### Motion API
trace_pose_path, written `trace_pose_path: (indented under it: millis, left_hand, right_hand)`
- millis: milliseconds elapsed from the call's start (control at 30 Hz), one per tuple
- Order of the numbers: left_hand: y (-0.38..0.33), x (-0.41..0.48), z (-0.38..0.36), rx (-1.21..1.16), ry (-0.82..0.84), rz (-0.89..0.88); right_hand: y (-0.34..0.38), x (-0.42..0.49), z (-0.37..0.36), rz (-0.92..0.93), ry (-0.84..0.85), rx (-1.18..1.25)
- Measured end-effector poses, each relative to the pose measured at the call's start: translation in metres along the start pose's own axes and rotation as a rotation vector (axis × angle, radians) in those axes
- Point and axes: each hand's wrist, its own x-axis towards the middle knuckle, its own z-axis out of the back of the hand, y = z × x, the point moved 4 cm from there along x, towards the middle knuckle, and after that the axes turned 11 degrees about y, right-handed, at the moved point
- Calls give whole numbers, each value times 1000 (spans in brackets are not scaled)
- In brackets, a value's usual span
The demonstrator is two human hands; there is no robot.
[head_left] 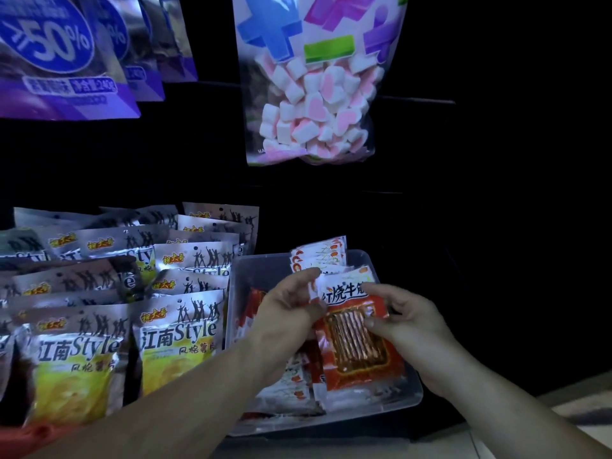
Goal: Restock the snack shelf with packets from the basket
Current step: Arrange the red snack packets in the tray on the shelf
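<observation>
A clear plastic bin (410,397) sits on the lower shelf and holds several red and white snack packets (319,256). Both hands hold one red and white packet (356,346) with a clear window above the bin. My left hand (291,301) pinches its top left corner. My right hand (400,314) grips its right edge, thumb on the front. More packets (291,382) lie flat in the bin under my left wrist.
Rows of silver and yellow chip bags (178,339) stand left of the bin. A marshmallow bag (314,104) hangs above, purple bags (66,61) at the top left. The area to the right is dark. A pale floor edge (576,412) shows at the lower right.
</observation>
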Motion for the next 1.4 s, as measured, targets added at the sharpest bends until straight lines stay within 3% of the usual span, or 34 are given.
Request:
trace_pose_path:
  millis: [133,333,500,633,700,967,1100,1167,1300,1400]
  left_hand:
    - [12,-5,-9,-12,165,123]
    - [5,-1,3,-82,15,46]
    - [17,-4,-5,-123,195,156]
    - [13,-1,-2,-55,124,110]
    - [10,-2,-2,-46,122,98]
    - [8,-5,-7,68,119,33]
    - [9,-4,-3,161,68,-9]
    - [9,-3,-4,294,32,-78]
    - [2,-7,-29,657,81,-368]
    - [5,-13,-48,691,209,-423]
  right_hand:
    - [-3,4,3,35,-87,57]
    - [0,-3,6,-15,213,71]
    - [6,-1,12,54,-22,92]
    - [0,-4,5,33,194,41]
    - [-2,-4,5,36,235,-16]
    - [-17,-1,6,195,140,-371]
    - [-11,-5,21,322,-49,-622]
    - [-1,-3,24,354,-105,-538]
    - [18,3,-3,236,136,54]
    - [24,6,-10,244,45,36]
